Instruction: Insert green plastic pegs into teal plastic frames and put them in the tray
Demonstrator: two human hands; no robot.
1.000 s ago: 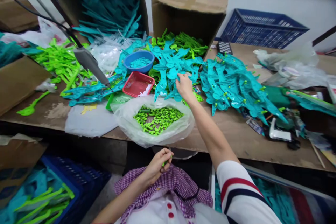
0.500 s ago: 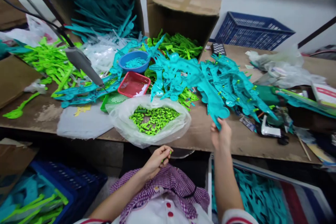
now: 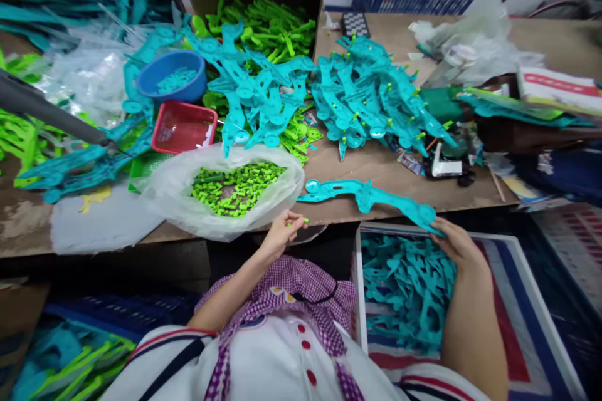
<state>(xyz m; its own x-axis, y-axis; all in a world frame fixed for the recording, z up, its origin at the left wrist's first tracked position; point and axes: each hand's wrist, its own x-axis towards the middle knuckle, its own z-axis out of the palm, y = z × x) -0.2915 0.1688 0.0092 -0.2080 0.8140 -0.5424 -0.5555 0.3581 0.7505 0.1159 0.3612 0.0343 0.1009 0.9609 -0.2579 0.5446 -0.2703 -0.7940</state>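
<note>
Head view: our right hand pinches the teal piece by one end over the tabletop; its long axis runs sideways, dipping rightward, free tip pointing left. Our left hand pinches a green peg.

not a word or number readable here, far beyond the right hand's fingers a white box, print on its red band just a blur, nearer them a small card, its markings too tiny
</note>
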